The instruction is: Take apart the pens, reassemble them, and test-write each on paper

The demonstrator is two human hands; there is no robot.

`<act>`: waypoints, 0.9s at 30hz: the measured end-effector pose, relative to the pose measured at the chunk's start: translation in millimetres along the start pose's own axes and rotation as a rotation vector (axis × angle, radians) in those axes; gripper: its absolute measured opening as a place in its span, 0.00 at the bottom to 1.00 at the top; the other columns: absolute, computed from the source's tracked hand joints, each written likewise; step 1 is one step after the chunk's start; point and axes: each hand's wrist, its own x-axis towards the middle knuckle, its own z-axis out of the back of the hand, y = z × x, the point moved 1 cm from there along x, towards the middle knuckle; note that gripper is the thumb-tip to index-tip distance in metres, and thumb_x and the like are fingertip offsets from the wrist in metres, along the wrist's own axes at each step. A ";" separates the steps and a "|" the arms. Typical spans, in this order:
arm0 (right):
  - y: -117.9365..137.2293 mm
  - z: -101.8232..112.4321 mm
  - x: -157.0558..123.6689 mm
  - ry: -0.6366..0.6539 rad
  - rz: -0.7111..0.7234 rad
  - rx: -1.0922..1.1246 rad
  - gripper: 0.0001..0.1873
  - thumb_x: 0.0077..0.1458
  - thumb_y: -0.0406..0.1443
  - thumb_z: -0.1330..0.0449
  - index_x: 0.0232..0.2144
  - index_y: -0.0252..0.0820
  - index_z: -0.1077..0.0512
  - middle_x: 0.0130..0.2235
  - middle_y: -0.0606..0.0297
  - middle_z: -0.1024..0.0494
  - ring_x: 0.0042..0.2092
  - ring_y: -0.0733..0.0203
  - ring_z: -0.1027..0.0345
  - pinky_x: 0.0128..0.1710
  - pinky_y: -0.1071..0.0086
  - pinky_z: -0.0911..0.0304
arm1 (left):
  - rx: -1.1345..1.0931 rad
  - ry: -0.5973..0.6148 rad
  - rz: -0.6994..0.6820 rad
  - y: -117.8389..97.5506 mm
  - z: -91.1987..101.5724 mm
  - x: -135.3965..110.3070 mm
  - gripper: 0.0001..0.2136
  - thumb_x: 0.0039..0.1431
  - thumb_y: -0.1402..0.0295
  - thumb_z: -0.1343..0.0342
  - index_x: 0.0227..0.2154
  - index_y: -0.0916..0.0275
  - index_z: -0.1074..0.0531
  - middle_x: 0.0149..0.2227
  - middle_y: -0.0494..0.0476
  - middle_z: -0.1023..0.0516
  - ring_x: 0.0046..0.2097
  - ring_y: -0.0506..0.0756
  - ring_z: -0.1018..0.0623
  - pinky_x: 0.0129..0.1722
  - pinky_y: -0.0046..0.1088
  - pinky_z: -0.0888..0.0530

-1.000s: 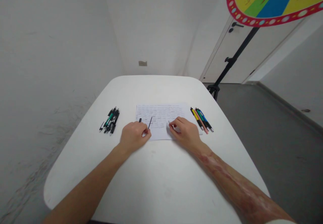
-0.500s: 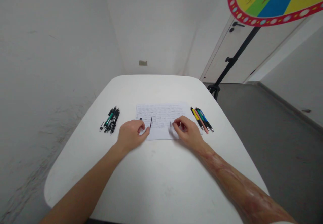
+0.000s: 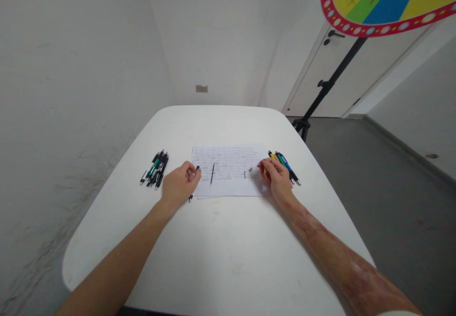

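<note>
My left hand (image 3: 179, 186) is closed around a black pen barrel (image 3: 196, 168), whose tip sticks out below the hand near the paper's left edge. A sheet of paper (image 3: 228, 161) covered in scribbles lies in the middle of the white table (image 3: 221, 249). On it lie a thin black refill (image 3: 213, 174) and two small grey parts (image 3: 245, 174). My right hand (image 3: 276, 176) rests with curled fingers on top of the row of coloured pens (image 3: 287, 164) at the paper's right edge. What its fingers grip is hidden.
A bunch of black and green pens (image 3: 156, 168) lies left of my left hand. Behind the table's right side, a black stand (image 3: 326, 85) carries a colourful prize wheel (image 3: 384, 0). White walls close in on the left and far sides.
My right hand let the small grey parts go on the paper and moved right onto the coloured pens. My left hand drew left off the paper with the pen barrel, and the refill stayed behind.
</note>
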 end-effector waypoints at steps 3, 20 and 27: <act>-1.3 -0.8 0.0 0.000 0.010 -0.028 0.20 0.65 0.52 0.36 0.30 0.45 0.25 0.21 0.71 0.36 0.22 0.64 0.50 0.23 0.66 0.56 | 0.001 0.004 -0.005 -0.7 0.6 0.0 0.11 0.68 0.55 0.43 0.34 0.56 0.29 0.26 0.47 0.23 0.28 0.52 0.25 0.32 0.29 0.38; 41.1 2.6 -2.2 0.235 -0.014 -1.281 0.07 0.61 0.40 0.34 0.36 0.43 0.20 0.34 0.55 0.15 0.32 0.50 0.24 0.34 0.61 0.40 | 0.150 0.119 -0.211 -26.1 4.9 5.7 0.09 0.68 0.59 0.39 0.33 0.58 0.24 0.30 0.52 0.19 0.34 0.57 0.21 0.36 0.33 0.31; 48.4 -3.1 12.7 0.412 -0.011 -1.432 0.05 0.58 0.36 0.33 0.32 0.41 0.17 0.34 0.50 0.14 0.34 0.47 0.20 0.34 0.62 0.36 | 0.357 0.319 -0.269 -52.1 -0.2 27.5 0.08 0.63 0.60 0.38 0.32 0.58 0.21 0.30 0.58 0.17 0.33 0.60 0.19 0.35 0.35 0.30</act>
